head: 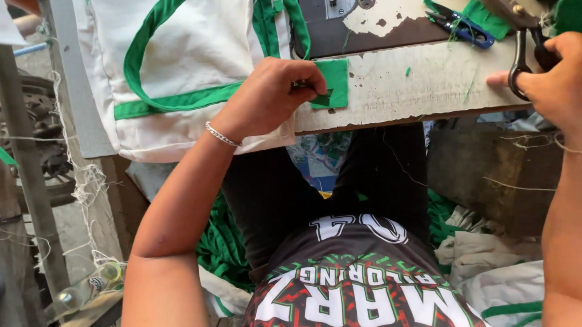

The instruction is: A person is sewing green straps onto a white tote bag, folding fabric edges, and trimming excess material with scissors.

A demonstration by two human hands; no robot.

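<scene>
Left hand (272, 93) curled down over the near edge of a worn, paint-chipped sewing table (423, 81), fingertips pinching the left side of a small green fabric piece (333, 81). Green piece lying flat on the table top, sticking out to the right of the fingers, its near edge close to the table's lip; a dark notch showing in its lower left corner just beside the fingertips. Thin silver bracelet (221, 135) around the left wrist. Right hand (562, 83) at the far right, closed around the dark handles of a pair of scissors (525, 46), fingers through the loops, blades running up and away out of view; index finger stretched left along the table edge. Scissors well apart from the green piece, with bare table between. To the left of the left hand, a white bag with green trim (184, 64) draped over the table's edge and hanging down. Farther back on the table, small blue-handled thread snips (463, 25) resting beside a green scrap (486, 16). Below the table, dark-trousered legs, with heaps of green and white cloth (494, 266) on the floor to the right.
</scene>
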